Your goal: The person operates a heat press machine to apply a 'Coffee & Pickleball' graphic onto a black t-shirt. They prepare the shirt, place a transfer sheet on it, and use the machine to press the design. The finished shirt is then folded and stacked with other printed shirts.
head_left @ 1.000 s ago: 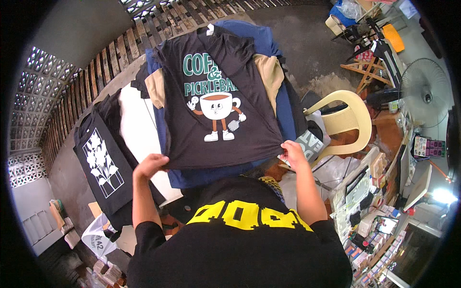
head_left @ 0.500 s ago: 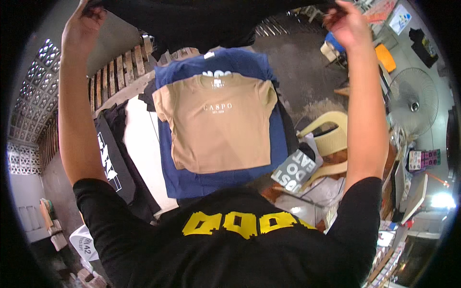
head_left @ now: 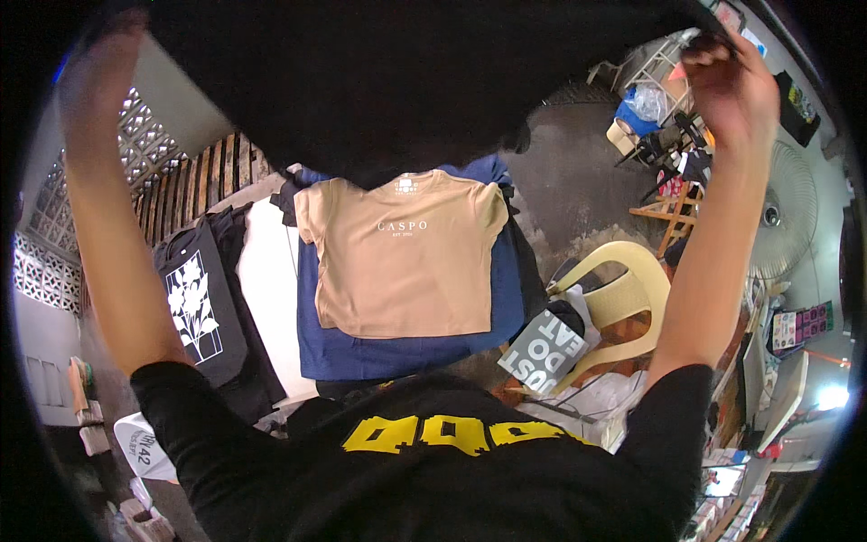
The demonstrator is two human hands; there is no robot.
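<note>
A black shirt [head_left: 370, 86] is stretched out high across the top of the view, its lower edge sagging in the middle. My left hand [head_left: 104, 59], dim and blurred, grips its left end. At the opposite end, my right hand [head_left: 730, 90] has its fingers curled round the cloth. Below hangs the view of a tan T-shirt [head_left: 406, 280] with small white lettering, lying flat on a larger navy shirt [head_left: 357, 359]. The black cloth hides the tan collar's left part and most of the navy shirt's top.
Left of the pile, a black shirt with a white flower print [head_left: 212, 316] lies beside a white board [head_left: 275, 289]. To the right stand a cream plastic chair [head_left: 637, 289] holding a grey printed bag [head_left: 542, 348], and a fan [head_left: 777, 217]. Wooden pallets [head_left: 203, 181] lean behind.
My hands have spread further apart, drawing the black shirt wider. It hangs lower in the view and covers more of the navy shirt. The pile lies as before.
</note>
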